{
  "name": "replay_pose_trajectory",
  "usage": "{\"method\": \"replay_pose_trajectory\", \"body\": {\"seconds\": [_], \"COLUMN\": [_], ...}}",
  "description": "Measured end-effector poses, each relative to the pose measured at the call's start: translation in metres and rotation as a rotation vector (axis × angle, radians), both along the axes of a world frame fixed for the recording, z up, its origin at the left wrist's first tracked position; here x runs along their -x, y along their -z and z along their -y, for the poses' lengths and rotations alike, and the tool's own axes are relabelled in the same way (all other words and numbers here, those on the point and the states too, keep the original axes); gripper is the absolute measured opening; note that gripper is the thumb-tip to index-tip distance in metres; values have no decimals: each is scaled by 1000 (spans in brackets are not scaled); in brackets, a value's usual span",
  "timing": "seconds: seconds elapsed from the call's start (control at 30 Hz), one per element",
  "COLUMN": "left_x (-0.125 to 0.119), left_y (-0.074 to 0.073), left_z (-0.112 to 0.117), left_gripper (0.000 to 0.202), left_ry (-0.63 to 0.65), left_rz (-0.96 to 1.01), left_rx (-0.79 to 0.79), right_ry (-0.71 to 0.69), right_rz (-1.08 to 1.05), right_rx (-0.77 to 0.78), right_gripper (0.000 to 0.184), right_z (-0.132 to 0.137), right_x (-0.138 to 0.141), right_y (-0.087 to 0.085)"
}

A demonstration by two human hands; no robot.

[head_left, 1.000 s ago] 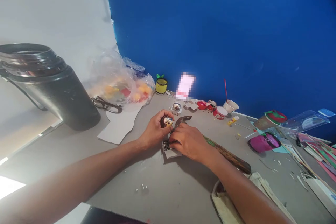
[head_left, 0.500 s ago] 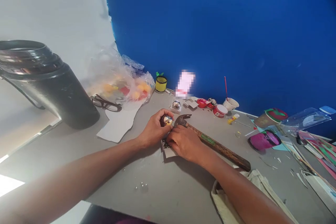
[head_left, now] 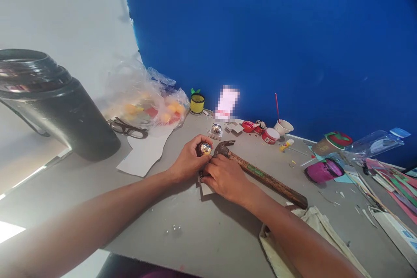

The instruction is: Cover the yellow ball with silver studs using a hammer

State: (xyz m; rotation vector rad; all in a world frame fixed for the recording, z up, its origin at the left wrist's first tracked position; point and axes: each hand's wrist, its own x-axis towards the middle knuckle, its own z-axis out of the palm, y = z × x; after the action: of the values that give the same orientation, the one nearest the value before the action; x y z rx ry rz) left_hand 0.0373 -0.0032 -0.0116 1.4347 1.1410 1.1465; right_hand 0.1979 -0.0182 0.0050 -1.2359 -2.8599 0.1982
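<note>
A shiny silver ball point(head_left: 205, 149) is gripped between the thumb and fingers of my left hand point(head_left: 190, 160), tilted over the table. Close against it, my right hand point(head_left: 226, 178) is closed, its fingertips low beside the left thumb. Whatever the right fingers pinch is hidden. Beneath them lies a small white card point(head_left: 206, 189), mostly covered, with some dark shiny bits at its edge. A claw hammer point(head_left: 263, 173) with a worn wooden handle rests just beyond the right hand. Another silver dome-like piece point(head_left: 216, 129) sits on a small card farther back.
A large dark flask point(head_left: 81, 117) stands at the left, near eyeglasses point(head_left: 128, 128) and white paper point(head_left: 143, 152). A paper cup point(head_left: 283, 127), glue stick point(head_left: 286, 145) and purple container point(head_left: 324, 171) line the right. Tiny shiny pieces point(head_left: 176, 228) lie in front; cloth point(head_left: 312, 226) lies under my right forearm.
The view has shifted slightly. My left hand still grips the silver ball, and my right fingers have moved a little, covering more of the shiny bits on the card.
</note>
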Motion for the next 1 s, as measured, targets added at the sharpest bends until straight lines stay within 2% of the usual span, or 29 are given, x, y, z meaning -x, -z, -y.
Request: {"method": "replay_pose_trajectory", "body": {"seconds": [0.3, 0.43, 0.53, 0.7, 0.8, 0.9, 1.0], "left_x": [1, 3, 4, 4, 3, 4, 6], "left_y": [-4, -2, -2, -5, -7, -8, -8], "left_z": [0, -2, -3, 0, 1, 0, -3], "left_gripper": [27, 29, 28, 26, 26, 27, 32], "left_ry": [-21, -16, -1, 41, 54, 36, 3], "left_rz": [-18, 24, 58, 124, 152, 147, 129], "left_rx": [-17, 14, 56, 84, 109, 106, 79], "right_ry": [27, 66, 94, 67, 57, 82, 138], "right_rz": [-49, -193, -280, -222, -237, -321, -537], "right_rx": [1, 43, 66, 10, 5, 31, 131], "right_gripper": [19, 10, 14, 8, 13, 6, 11], "right_z": [-1, 0, -1, -1, -2, -5, -13], "right_x": [0, -4, -5, -5, -7, -12, -18], "right_y": [7, 1, 1, 7, 6, 2, 0]}}
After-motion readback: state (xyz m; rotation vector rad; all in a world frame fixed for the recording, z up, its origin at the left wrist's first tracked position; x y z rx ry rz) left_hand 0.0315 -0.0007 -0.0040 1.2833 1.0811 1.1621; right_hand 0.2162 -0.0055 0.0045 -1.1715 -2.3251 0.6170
